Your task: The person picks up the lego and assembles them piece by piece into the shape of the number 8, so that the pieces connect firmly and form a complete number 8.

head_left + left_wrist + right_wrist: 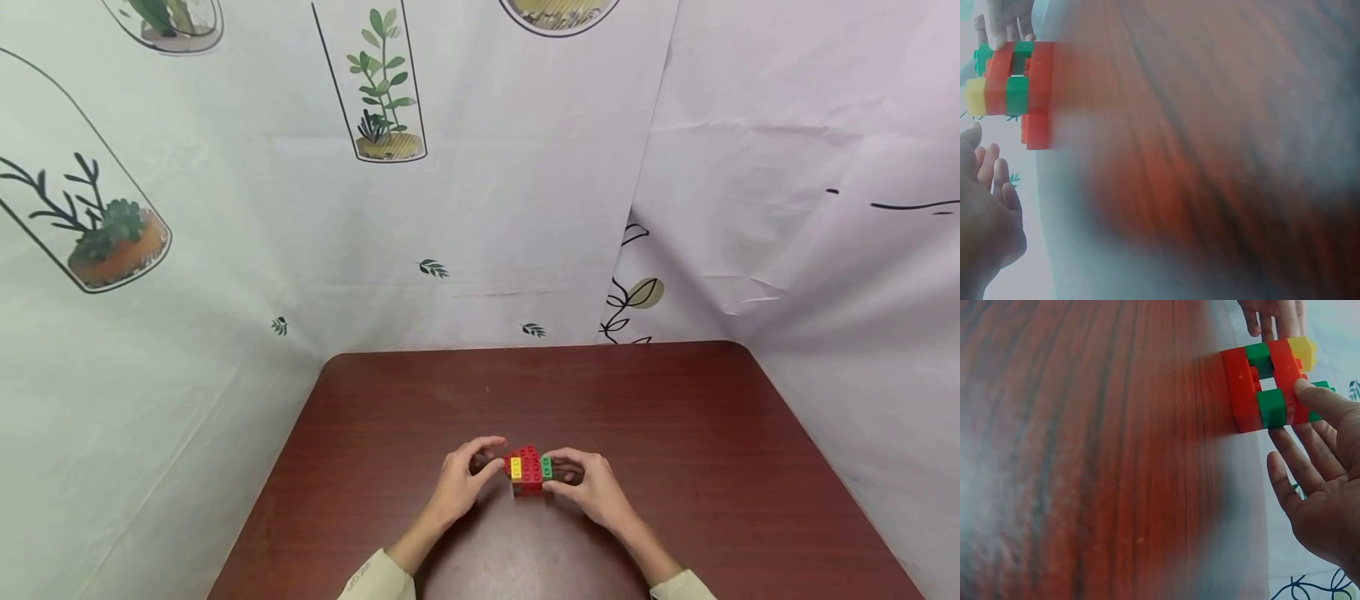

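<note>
Sleeve (682,587), right hand (597,490) round brick stack (530,472)

Head cam's up high, looking forward and down at the table (637,400), well back. Wrist cams sit low and close, views tipped sideways, and from here I'd say both catch the block stack (1242,394).

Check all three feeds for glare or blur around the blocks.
Head: block model fairly sharp, pale glare on the tabletop nearer the person; left wrist: tabletop heavily blurred, picture hazy; right wrist: block model clear, tabletop smeared beside it.
</note>
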A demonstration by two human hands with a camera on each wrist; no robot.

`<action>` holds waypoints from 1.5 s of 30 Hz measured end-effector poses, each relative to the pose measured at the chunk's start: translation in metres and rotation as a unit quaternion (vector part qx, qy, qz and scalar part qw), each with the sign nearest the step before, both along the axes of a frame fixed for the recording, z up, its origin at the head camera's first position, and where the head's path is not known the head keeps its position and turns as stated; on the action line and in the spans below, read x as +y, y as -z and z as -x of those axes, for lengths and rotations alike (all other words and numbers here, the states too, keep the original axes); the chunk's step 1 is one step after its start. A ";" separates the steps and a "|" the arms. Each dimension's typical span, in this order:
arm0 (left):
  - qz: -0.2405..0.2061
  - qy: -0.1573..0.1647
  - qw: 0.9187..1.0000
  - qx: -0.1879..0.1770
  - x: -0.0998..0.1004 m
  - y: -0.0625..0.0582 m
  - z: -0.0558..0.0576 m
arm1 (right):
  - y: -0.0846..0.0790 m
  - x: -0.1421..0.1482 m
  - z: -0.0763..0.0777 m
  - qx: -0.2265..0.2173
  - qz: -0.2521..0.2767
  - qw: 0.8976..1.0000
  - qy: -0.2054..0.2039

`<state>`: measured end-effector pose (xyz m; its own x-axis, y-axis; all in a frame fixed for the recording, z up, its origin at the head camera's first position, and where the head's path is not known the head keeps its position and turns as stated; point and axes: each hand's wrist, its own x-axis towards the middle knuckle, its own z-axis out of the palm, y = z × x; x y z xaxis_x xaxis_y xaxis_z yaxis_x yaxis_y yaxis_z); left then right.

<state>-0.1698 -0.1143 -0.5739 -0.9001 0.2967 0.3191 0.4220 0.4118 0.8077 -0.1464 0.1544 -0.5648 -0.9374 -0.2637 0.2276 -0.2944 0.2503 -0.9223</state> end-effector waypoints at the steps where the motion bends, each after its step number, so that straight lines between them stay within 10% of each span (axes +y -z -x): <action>1: 0.005 -0.002 1.000 0.000 0.000 0.001 0.001 | 0.000 0.000 0.000 -0.001 0.002 1.000 0.000; 45: 0.119 -0.038 0.992 -0.028 0.010 0.016 0.000 | 0.004 0.002 -0.002 0.030 -0.029 0.999 0.018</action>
<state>-0.1697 -0.1045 -0.5900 -0.9367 0.2890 0.1979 0.3408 0.6221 0.7049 -0.1441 0.1564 -0.5690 -0.9315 -0.2453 0.2687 -0.3385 0.3140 -0.8870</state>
